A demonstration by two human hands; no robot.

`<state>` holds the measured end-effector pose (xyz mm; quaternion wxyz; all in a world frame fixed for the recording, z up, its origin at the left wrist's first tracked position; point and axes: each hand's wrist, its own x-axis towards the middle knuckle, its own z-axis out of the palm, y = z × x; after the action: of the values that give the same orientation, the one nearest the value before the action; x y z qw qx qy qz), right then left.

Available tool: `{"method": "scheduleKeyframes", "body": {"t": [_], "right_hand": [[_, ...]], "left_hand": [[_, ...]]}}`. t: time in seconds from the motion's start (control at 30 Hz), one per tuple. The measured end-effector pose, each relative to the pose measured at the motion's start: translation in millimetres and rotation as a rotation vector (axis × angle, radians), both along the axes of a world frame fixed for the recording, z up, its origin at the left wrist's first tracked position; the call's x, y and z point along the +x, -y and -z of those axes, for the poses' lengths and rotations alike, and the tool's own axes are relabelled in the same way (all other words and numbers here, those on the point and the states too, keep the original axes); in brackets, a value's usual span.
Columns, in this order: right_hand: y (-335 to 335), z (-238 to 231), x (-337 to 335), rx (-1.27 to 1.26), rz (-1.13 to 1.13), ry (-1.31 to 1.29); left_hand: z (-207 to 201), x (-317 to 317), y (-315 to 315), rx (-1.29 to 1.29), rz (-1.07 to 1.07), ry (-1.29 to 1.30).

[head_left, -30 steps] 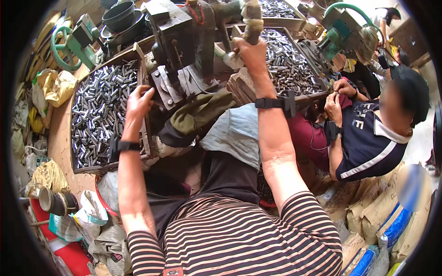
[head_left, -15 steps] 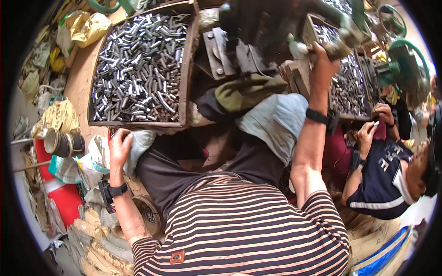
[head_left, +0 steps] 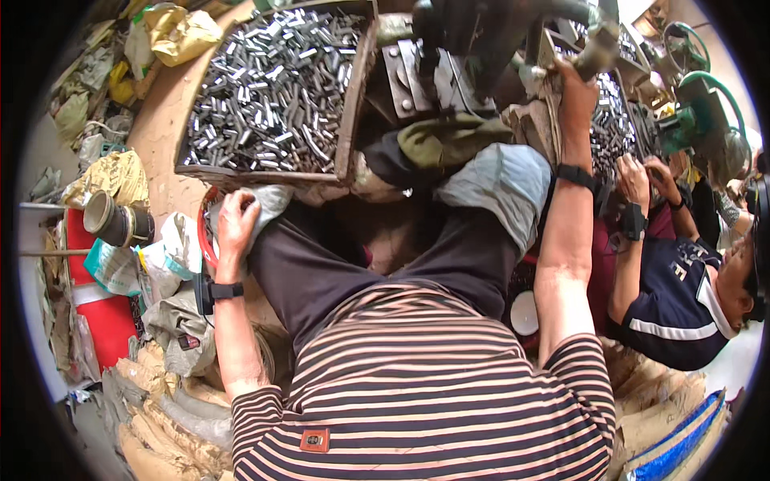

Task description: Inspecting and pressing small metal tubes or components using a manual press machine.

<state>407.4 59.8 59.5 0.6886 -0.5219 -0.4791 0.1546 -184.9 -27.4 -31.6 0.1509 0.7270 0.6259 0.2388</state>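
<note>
Wraps the right grip [head_left: 578,92] around the lever [head_left: 597,53] beside the press [head_left: 481,52], and curls the left grip [head_left: 237,224], too indistinctly to tell if holding anything, near the tray [head_left: 358,112] of metal pieces [head_left: 273,100].

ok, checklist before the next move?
1. Right hand on lever: ok.
2. Left hand clear of machine: ok, it is out by the tray's near edge.
3. Left hand holding a piece: cannot tell, fingers curled and no piece visible.
4. Tray stocked: ok, metal pieces cover it.
5. Olive cloth clear of bolted plate: cannot tell, they look very close.
6. Co-worker's hand clear of lever: ok.
</note>
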Motion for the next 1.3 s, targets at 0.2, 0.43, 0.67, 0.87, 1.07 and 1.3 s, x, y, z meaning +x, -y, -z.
{"method": "scheduleKeyframes", "body": {"t": [0.2,0.43,0.67,0.87,1.07,1.3], "right_hand": [[4.9,12.0,3.5,-0.087,0.046,-0.118],[4.6,12.9,0.7,-0.107,0.108,-0.113],[37.2,11.2,-13.7,-0.181,0.075,0.128],[63.8,48.7,-64.4,-0.053,0.186,-0.161],[55.3,87.4,-202.7,-0.418,-0.217,0.077],[-2.7,161.1,-275.0,-0.600,-0.347,0.043]], "left_hand": [[1.8,2.4,20.8,0.006,-0.018,-0.042],[-8.0,11.0,52.1,-0.054,-0.018,-0.087],[-15.9,-9.5,40.2,-0.066,0.089,0.033],[-21.1,-29.5,22.1,-0.360,0.151,0.252],[1.9,-95.5,-23.4,0.008,-0.368,0.600],[-2.7,-107.4,-107.0,0.299,-0.351,0.563]]}}
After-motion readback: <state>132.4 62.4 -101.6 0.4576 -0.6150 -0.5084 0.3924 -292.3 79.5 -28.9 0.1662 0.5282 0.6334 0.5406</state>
